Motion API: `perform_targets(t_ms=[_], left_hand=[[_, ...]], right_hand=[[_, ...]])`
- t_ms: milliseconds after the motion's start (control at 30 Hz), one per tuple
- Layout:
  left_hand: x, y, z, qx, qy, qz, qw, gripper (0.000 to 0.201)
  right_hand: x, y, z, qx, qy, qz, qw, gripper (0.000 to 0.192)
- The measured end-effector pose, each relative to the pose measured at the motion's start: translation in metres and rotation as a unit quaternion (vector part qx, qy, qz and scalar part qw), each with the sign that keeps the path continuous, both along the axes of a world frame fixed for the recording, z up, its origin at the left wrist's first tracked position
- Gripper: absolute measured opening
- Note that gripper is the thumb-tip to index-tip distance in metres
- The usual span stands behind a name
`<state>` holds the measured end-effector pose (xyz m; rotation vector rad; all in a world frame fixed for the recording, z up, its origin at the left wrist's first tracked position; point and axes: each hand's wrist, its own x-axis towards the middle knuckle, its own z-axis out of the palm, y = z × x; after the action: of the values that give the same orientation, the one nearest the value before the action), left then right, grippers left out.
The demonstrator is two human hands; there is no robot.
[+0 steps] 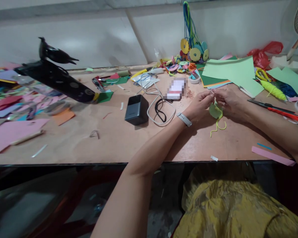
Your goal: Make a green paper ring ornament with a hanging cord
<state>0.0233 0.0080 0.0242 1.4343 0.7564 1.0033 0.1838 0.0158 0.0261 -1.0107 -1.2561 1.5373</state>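
Note:
My left hand [203,103] and my right hand [229,99] meet above the right part of the table, fingers pinched close together. Between them hangs a pale green paper disc [214,111]. A yellow-green yarn [218,121] runs down from the fingertips, its loose ends curling below the disc. The fingers of both hands are closed on the yarn near its top; the exact grip is partly hidden. To the right of my right hand lie scissors with orange handles [275,110].
A dark power bank [136,110] with a white cable [149,114] stands left of my hands. Green paper sheets [230,71] lie behind them. Finished-looking discs on cords [195,54] lean against the wall. Paper scraps [20,129] cover the left side, beside a black bird-shaped object [57,54].

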Motion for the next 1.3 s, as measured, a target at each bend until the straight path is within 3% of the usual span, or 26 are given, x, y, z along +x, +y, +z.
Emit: perform_targets(t_ms=[200, 467, 567, 700, 933, 1300], left_hand=[[0.0, 0.002, 0.001, -0.005, 0.028, 0.036, 0.999, 0.041], [-0.001, 0.005, -0.002, -0.013, 0.0, 0.088, 0.996, 0.041], [-0.001, 0.006, -0.005, -0.005, -0.01, 0.099, 0.995, 0.038], [-0.002, 0.006, -0.01, 0.007, -0.016, 0.095, 0.995, 0.034], [0.0, 0.006, -0.012, -0.003, -0.041, 0.056, 0.998, 0.035], [-0.001, 0.003, -0.007, -0.051, -0.028, 0.01, 0.998, 0.037]], right_hand=[[0.018, 0.015, -0.002, 0.056, -0.021, -0.096, 0.994, 0.046], [0.04, 0.033, 0.003, -0.054, 0.061, -0.222, 0.972, 0.044], [0.039, 0.032, 0.001, -0.066, 0.038, -0.203, 0.976, 0.038], [0.026, 0.021, -0.004, -0.02, 0.011, -0.135, 0.991, 0.016], [0.009, 0.004, -0.005, 0.046, 0.021, -0.05, 0.997, 0.021], [0.001, -0.001, 0.004, 0.056, 0.003, -0.09, 0.994, 0.013]])
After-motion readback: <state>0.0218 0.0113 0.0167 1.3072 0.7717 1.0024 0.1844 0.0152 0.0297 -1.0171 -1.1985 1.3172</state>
